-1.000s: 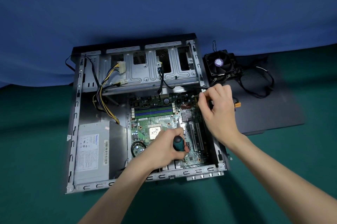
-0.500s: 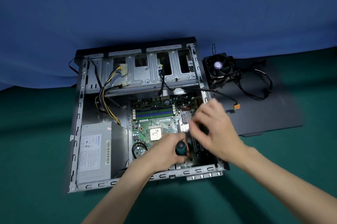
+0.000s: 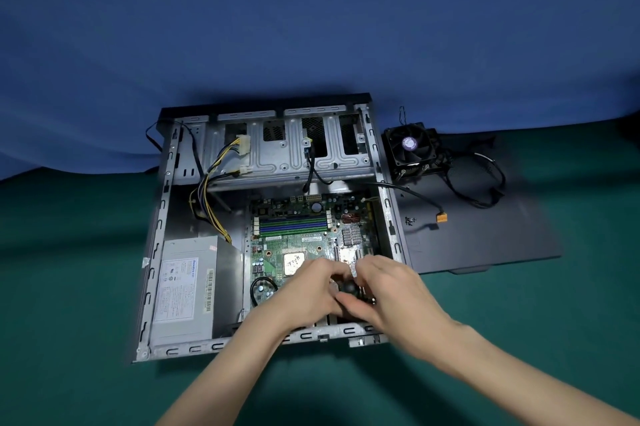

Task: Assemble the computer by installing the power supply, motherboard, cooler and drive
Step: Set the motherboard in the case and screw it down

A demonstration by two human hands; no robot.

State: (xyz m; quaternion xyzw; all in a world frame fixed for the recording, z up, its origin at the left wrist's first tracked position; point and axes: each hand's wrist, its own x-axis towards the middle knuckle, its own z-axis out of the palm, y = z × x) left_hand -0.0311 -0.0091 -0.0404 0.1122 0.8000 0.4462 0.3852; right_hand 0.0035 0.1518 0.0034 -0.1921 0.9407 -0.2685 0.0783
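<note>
Both hands over motherboard, gripping screwdriver

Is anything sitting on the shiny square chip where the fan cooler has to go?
Nothing sits on the chip itself. The cooler waits outside the case on the right. Both hands, left and right, work with a screwdriver right beside it.

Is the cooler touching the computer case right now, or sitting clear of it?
Apart. The head view shows the cooler resting on the dark side panel, right of the case, with a thin strip of panel between them.
</note>
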